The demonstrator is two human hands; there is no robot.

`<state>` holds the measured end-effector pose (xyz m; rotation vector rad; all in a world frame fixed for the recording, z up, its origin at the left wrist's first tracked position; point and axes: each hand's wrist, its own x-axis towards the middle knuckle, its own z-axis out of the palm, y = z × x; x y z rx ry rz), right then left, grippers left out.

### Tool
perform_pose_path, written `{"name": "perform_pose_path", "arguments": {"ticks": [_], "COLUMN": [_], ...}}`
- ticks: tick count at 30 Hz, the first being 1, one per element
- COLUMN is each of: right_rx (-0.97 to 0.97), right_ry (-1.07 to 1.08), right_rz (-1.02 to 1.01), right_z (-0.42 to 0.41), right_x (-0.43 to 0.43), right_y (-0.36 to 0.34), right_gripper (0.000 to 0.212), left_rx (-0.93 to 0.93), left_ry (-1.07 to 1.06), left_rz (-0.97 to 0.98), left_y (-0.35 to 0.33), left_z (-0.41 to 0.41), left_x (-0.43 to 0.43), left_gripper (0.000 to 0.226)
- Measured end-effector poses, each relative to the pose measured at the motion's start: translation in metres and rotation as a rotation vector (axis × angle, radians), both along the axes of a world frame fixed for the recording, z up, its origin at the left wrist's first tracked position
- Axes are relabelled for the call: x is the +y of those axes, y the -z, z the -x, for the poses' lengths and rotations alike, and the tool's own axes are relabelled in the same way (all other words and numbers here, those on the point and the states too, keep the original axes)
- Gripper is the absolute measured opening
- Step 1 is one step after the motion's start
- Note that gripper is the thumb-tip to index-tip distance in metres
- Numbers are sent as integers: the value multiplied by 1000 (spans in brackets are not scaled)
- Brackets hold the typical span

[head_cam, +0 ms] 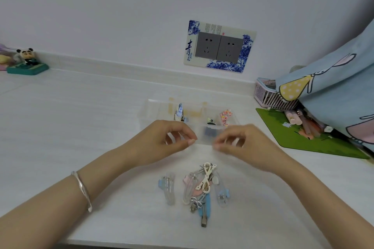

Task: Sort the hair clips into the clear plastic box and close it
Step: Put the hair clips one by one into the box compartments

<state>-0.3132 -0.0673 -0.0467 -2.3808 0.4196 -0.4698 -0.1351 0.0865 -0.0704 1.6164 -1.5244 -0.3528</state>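
The socket surround (190, 50) reads "青". The left hand (162, 139) and right hand (247, 143) pinch the near edge of the clear plastic box (153, 109). Loose hair clips (202, 184) lie just short of both grips.

1. The left grip (165, 140) is raised with its fingers curled, and its thumb and forefinger tips (191, 142) meet in a pinch that points right.
2. The right grip (242, 143) mirrors it: its fingers are curled and its pinched tips (217, 146) point left.
3. The two pinches sit near each other, level and just apart.
4. The bare left forearm (60, 198) and the bare right forearm (323, 198) come in from the near corners and converge.
5. Whether either pinch holds anything cannot be told.
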Motion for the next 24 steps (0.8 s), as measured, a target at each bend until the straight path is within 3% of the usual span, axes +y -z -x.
{"name": "perform_pose_path", "arguments": {"ticks": [4,11,24], "right_rx": [144,92,97], "right_ry": [9,22,-28], "right_rz": [55,-103,-213], "right_z": [17,17,11], "right_x": [14,15,23], "right_y": [23,34,27], "right_gripper": [21,6,4], "left_rx": [-22,28,46], "left_ry": [-18,-29,-31], "left_rz": [0,-4,-27], "left_y": [2,5,5], "left_z": [-3,-1,-1], "left_x": [1,2,4], "left_gripper": [10,11,10]}}
